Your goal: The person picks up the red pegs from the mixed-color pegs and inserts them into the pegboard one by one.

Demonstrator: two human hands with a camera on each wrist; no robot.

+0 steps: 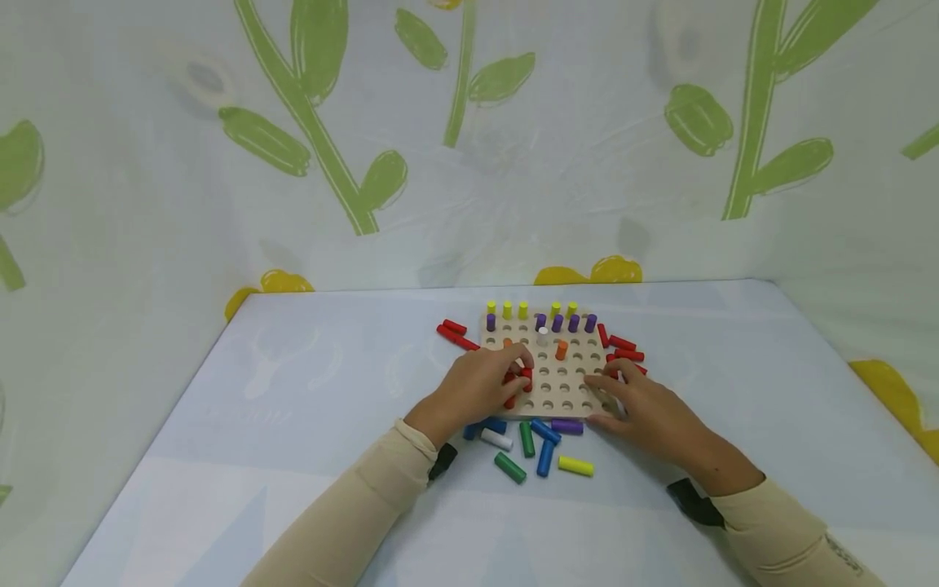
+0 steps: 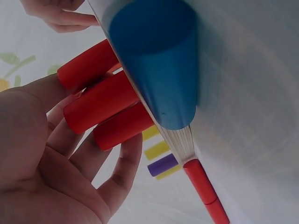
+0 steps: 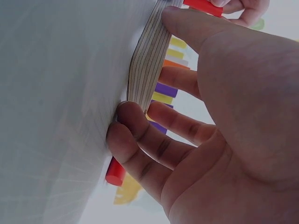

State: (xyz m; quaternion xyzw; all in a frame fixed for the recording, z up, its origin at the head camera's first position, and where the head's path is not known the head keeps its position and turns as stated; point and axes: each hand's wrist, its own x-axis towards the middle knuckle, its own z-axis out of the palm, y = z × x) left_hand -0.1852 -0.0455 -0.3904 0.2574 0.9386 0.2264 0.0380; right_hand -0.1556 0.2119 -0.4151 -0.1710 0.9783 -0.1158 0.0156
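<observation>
A wooden pegboard (image 1: 557,397) with rows of holes lies on the table. My left hand (image 1: 480,383) is over its front left part, thumb and index finger pinching a red peg (image 1: 527,381) that stands at the board. Two more red pegs (image 2: 100,102) stand beside it in the left wrist view, with fingers behind them. My right hand (image 1: 649,412) holds the board's front right corner. Its thumb (image 3: 180,21) lies against the front edge, while other fingers (image 3: 133,116) rest at the right edge and on top.
Yellow pegs (image 1: 523,310), purple pegs (image 1: 574,324), a white peg (image 1: 543,337) and an orange peg (image 1: 561,350) stand in the board. Loose red pegs (image 1: 623,342) lie at both sides. In front lie blue pegs (image 1: 545,458), green pegs (image 1: 509,468) and a yellow peg (image 1: 575,466).
</observation>
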